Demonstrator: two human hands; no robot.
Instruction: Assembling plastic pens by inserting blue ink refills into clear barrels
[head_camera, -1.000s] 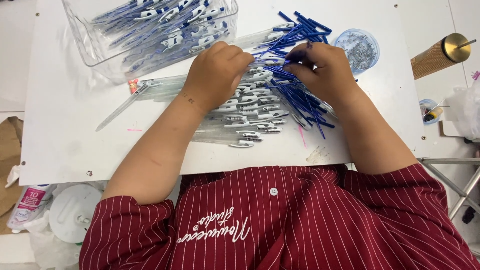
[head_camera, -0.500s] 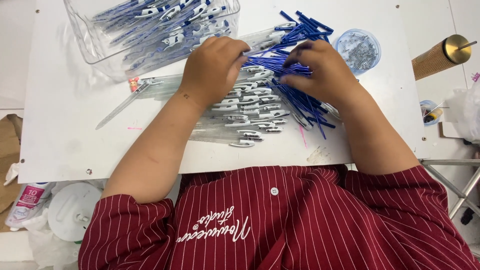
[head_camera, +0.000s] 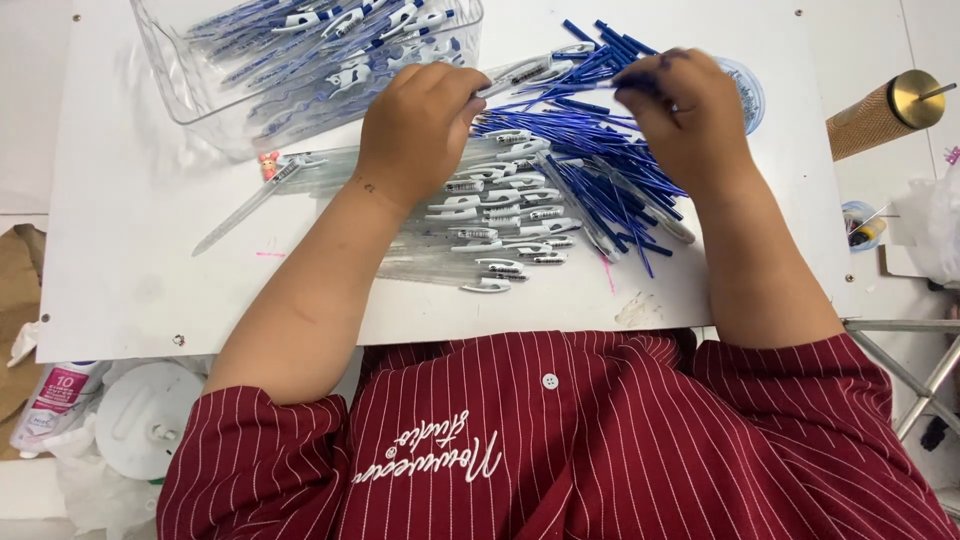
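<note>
Far left, off the table (head_camera: 120, 290): one bottle (head_camera: 58, 402) and one white lid (head_camera: 150, 418).

Up top, one clear bin (head_camera: 170, 70), holding finished pens (head_camera: 330, 45); too overlapped to count, well past a dozen.

Beside the bin, one stray barrel (head_camera: 245, 205) lying flat, with one small pink charm (head_camera: 268, 163) at its upper end.

Left hand (head_camera: 420, 125): curled shut, pinching one clear barrel (head_camera: 525, 70) by its body, white clip end pointing right, raised above the barrel pile (head_camera: 490, 215). In that pile, some fifteen clips showing, with more beneath.

Middle right, the refill heap (head_camera: 600, 175): blue, crossed over one another, several dozen at a guess.

Right hand (head_camera: 690, 115): fingertips pressed together on one refill (head_camera: 630, 85), held level, its tip aimed at the barrel's open end and apart from it.

By the look of it, mid-assembly, at the point of threading refill into barrel. Calls for lining the thin tip up with the narrow mouth, keeping both level, then a straight push.

Just behind the right hand, one round clear cup (head_camera: 748, 92). Far right, one brown roll (head_camera: 880, 115) with a brass end, and one small tub (head_camera: 860, 225).
</note>
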